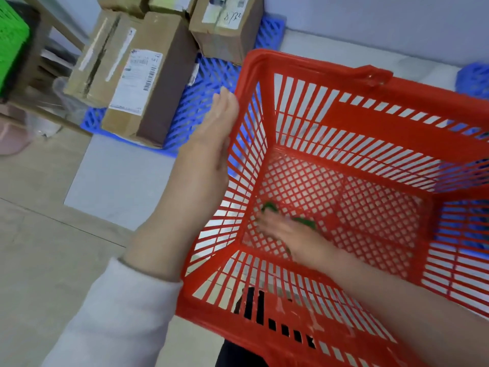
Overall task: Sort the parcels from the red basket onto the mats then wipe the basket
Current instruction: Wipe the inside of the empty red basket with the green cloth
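The red basket (312, 67) fills the right half of the view and holds no parcels. My left hand (211, 144) lies flat against the outside of its left wall, fingers straight and together. Inside, my right hand (285, 231) presses a green cloth (304, 222) onto the mesh floor near the front left corner; the cloth is mostly hidden under the hand and blurred. Several cardboard parcels (137, 75) with shipping labels sit on a blue mat (201, 96) at the upper left.
A second blue mat (473, 78) shows at the right edge behind the basket. A wooden shelf frame (39, 49) with a green crate (13, 41) stands at the far left. A pink tub (13, 139) sits below it. Tiled floor lies at the lower left.
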